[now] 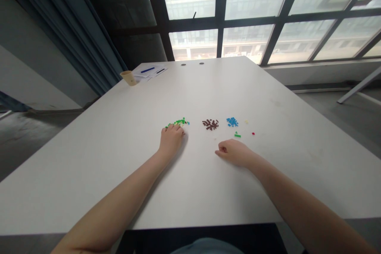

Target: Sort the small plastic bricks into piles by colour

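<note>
My left hand (172,138) rests on the white table with its fingers apart and bent over the near edge of a mixed heap of small bricks (180,122). Most of these are green, with a few yellow, brown and blue ones among them; its fingertips are partly hidden. My right hand (233,152) is closed, fingers curled in, just above the tabletop; whether something tiny is in it I cannot make out. Beyond it lie a pile of brown bricks (210,124), a pile of blue bricks (232,122), a green brick (237,135) and a red brick (253,133).
A pale yellow piece (246,121) lies right of the blue pile. At the far left of the table (202,190) stand a tan cup (129,78) and papers (145,73) with a blue pen (147,70). Two round discs (183,64) sit near the far edge, before the windows.
</note>
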The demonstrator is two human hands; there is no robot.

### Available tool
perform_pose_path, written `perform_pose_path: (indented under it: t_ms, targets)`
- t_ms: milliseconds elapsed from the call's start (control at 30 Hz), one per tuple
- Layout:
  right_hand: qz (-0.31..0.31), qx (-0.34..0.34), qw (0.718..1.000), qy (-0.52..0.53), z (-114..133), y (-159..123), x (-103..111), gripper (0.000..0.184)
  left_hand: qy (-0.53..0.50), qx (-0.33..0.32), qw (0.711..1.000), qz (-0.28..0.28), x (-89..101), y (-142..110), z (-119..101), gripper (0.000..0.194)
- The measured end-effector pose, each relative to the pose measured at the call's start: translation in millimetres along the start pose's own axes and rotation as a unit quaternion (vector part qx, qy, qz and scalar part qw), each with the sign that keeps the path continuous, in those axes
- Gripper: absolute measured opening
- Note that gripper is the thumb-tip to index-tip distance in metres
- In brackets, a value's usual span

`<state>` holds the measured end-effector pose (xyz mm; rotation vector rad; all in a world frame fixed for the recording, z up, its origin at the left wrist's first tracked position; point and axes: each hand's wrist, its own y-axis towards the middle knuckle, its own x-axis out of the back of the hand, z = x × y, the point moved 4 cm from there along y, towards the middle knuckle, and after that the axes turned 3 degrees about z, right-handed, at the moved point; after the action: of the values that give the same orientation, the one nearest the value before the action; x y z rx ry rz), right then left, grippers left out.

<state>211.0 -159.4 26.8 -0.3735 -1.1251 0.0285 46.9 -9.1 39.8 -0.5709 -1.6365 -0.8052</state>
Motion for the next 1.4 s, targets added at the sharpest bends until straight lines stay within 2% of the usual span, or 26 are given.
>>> perform_pose_path:
  t_ms: [100,167,200,233,267,300,367,433,467,500,567,733,1067,1167,1300,1400]
  targets:
    - [-0.003,0.005,1.0,-0.003,0,1,-1,0.029,-0.153,-0.039,0.987,-0.011,-1.2,2,-6,0.017]
    - [-0.006,0.009,1.0,-0.005,-1,1,-1,0.028,-0.295,-0.044,0.954,0.025,-4.0,2,-13,0.017]
    - [-0.007,0.009,1.0,-0.006,-1,2,-1,0.028,-0.371,-0.032,0.926,0.059,-6.4,1,-17,0.018]
    - [-0.008,0.009,1.0,-0.008,-1,2,-1,0.028,-0.45,-0.01,0.888,0.096,-9.0,0,-22,0.021]
    - [-0.008,0.008,1.0,-0.009,-1,2,-1,0.028,-0.53,0.022,0.838,0.13,-11.4,-3,-26,0.025]
    - [-0.007,0.007,1.0,-0.01,-1,2,-1,0.029,-0.609,0.057,0.775,0.158,-13.3,-6,-32,0.03]
    - [-0.007,0.008,1.0,-0.012,0,1,-1,0.029,-0.742,0.124,0.631,0.191,-15.1,-14,-43,0.038]
    - [-0.008,0.007,1.0,-0.013,1,0,0,0.03,-0.82,0.169,0.507,0.206,-14.9,-22,-53,0.04]
    - [-0.009,0.006,1.0,-0.013,1,0,1,0.03,-0.84,0.181,0.465,0.213,-14.5,-25,-58,0.04]
    - [-0.009,0.005,1.0,-0.014,1,0,1,0.03,-0.853,0.191,0.434,0.218,-14.3,-28,-61,0.039]
    - [-0.01,0.006,1.0,-0.015,1,0,1,0.029,-0.868,0.203,0.396,0.222,-14.8,-31,-65,0.037]
    - [-0.013,0.011,1.0,-0.017,1,0,1,0.03,-0.883,0.219,0.35,0.225,-21.3,-33,-68,0.039]
    - [-0.026,0.016,0.999,-0.007,1,2,1,0.03,-0.884,0.226,0.332,0.24,-29.1,-35,-71,0.037]
    - [-0.118,0.083,0.989,0.028,9,-2,10,0.021,-0.883,0.233,0.334,0.233,-32.0,-35,-70,0.037]
    - [-0.261,0.235,0.93,0.104,29,-17,23,0.019,-0.878,0.242,0.343,0.231,-36.8,-38,-71,0.039]
    - [-0.314,0.282,0.9,0.107,37,-25,23,0.019,-0.872,0.239,0.347,0.251,-40.0,-42,-75,0.039]
